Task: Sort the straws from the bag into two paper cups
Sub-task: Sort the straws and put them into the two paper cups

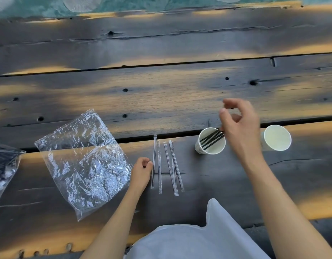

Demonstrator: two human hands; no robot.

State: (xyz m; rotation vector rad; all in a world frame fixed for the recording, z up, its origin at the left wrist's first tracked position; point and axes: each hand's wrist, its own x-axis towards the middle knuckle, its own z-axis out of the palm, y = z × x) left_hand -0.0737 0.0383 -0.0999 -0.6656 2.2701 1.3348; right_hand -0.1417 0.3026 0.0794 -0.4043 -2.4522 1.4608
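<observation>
Head view, right hand [239, 126] over cup [208, 149] rim

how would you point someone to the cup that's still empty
On the wooden table, two paper cups stand just past the right hand. The empty cup is the one farther right. The left cup holds black straws; this one shows only its pale inside.

A dark, weathered plank table [161, 94] with knots and cracks fills the view. Beyond its far edge lies a greenish surface [142, 4], perhaps water. Pale cloth [198, 240] shows at the near edge.
</observation>
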